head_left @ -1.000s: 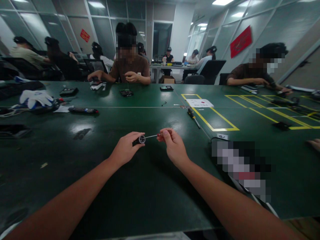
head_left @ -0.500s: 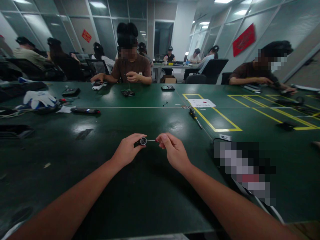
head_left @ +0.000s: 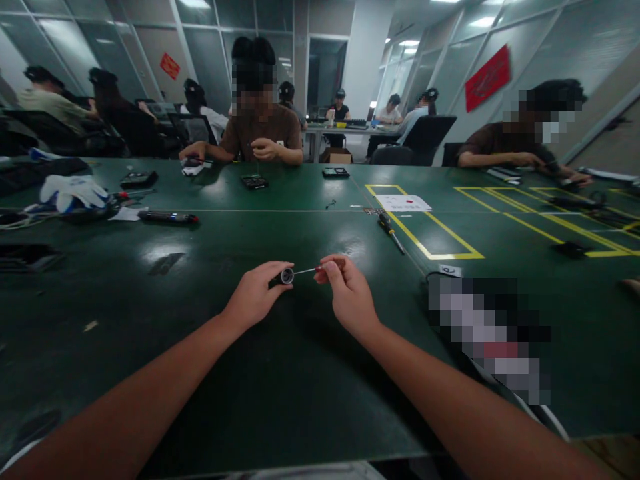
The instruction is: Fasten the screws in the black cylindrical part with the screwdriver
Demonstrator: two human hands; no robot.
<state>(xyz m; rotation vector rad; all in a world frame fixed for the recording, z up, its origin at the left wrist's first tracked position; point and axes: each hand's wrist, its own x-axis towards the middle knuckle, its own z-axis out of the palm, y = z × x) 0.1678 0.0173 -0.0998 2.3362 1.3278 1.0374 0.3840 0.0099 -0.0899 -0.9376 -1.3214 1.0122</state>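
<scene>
Between thumb and fingers, my left hand grips a small dark cylinder with a silver ring, its round end facing me. My right hand pinches a thin screwdriver with a red part by the fingertips; the rest of its handle is hidden in the hand. The metal shaft points left, its tip at the right side of the cylinder. Whether the tip goes in or only touches cannot be made out. Both hands are held over the green table.
Beyond my hands lie a yellow-and-black screwdriver, a paper sheet and a dark pen-shaped tool. White gloves rest at far left. A pixelated long object lies by my right forearm. Co-workers sit across the table.
My right hand has risen slightly, so the screwdriver shaft now slants up to the right instead of lying level. My left hand keeps its hold on the cylinder.
</scene>
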